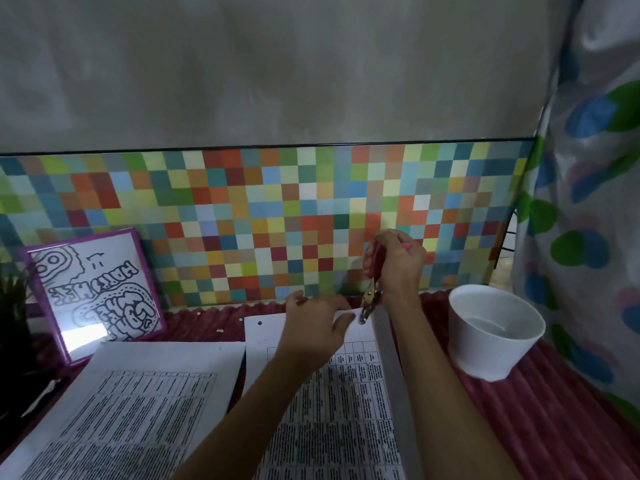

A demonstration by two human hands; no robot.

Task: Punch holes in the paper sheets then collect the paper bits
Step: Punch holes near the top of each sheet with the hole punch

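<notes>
Behind everything, a plain grey wall (pixel 277 64) fills the top half of the picture. Under it runs a wide band of little coloured square tiles (pixel 242 209). At the right edge hangs a white curtain with blue and green blobs (pixel 588 168).

Low in the frame lies a dark red ribbed cloth (pixel 554 410) over the table. On it, at the lower left, sits a stack of white printed paper sheets (pixel 131 403) with rows of small black text. Beside it, in the lower middle, lies a second sheet of white printed paper (pixel 346 427), and a small dark hole shows near its top left corner.

At the left stands a purple-framed picture with black doodle lettering (pixel 93 292), leaning back against the tiles. A dark leafy plant (pixel 14 306) is at the far left edge. At the right stands a white round plastic tub (pixel 491 330), and it may hold a little water, but that is hard to tell.

The left hand (pixel 315 327) lies flat on the top of the second sheet with fingers spread, pressing it down. The right hand (pixel 398 265) is just above the sheet's top right corner, wrapped tight around a red-handled metal hole punch (pixel 372 285). The punch points down, and its shiny tip touches the paper's corner.

A few tiny white paper bits (pixel 219 330) lie on the red cloth just above the two papers, in the middle left.
</notes>
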